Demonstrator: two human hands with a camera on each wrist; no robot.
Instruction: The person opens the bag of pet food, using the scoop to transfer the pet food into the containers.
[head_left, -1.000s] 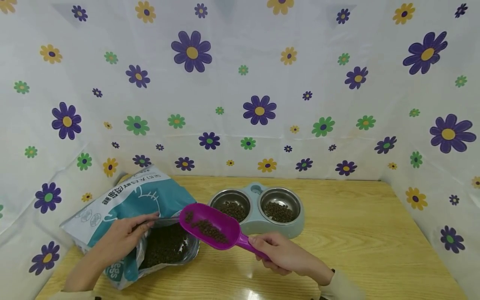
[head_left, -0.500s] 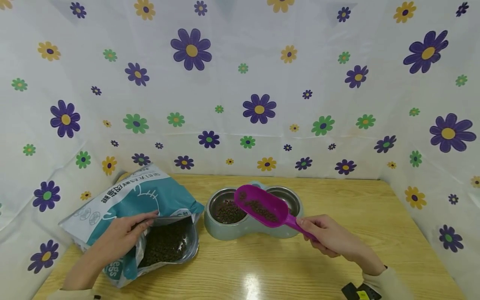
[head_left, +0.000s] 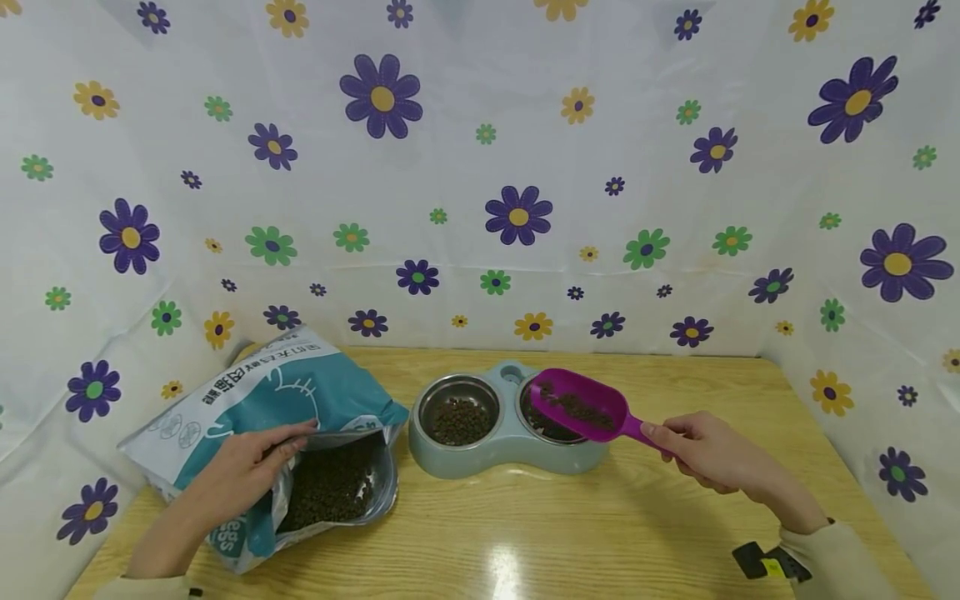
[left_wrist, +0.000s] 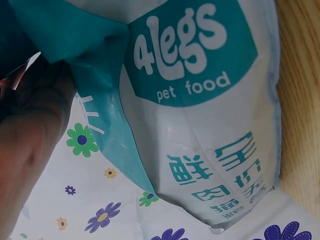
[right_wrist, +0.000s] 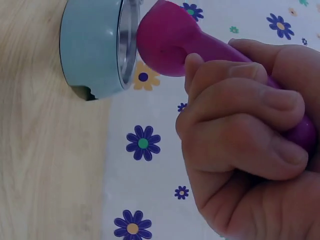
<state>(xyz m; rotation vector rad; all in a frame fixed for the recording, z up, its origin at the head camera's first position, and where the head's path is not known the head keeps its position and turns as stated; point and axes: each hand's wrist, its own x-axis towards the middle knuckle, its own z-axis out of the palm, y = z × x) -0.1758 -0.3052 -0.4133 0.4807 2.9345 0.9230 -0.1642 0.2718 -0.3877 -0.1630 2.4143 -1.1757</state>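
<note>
My right hand (head_left: 708,454) grips the handle of a magenta scoop (head_left: 611,400), its fingers curled round it in the right wrist view. Brown kibble (head_left: 577,408) lies in the scoop, which hangs over the right steel bowl of a pale blue double feeder (head_left: 480,458) and hides part of that bowl. More kibble (head_left: 461,421) covers the bottom of the left bowl. At the left, my left hand (head_left: 236,471) pinches the upper lip of an opened teal and white pet food bag (head_left: 300,392), between thumb and fingers. Kibble (head_left: 330,487) shows inside the bag's mouth.
The wooden table (head_left: 675,533) carries the bag at the left and the feeder at the middle back. A white flowered cloth (head_left: 457,167) hangs behind and along both sides. A black strap with a yellow patch (head_left: 772,567) is near the right sleeve.
The right hand has carried the kibble-filled scoop rightward from beside the bag's mouth to over the right bowl. The left hand stays on the bag's lip.
</note>
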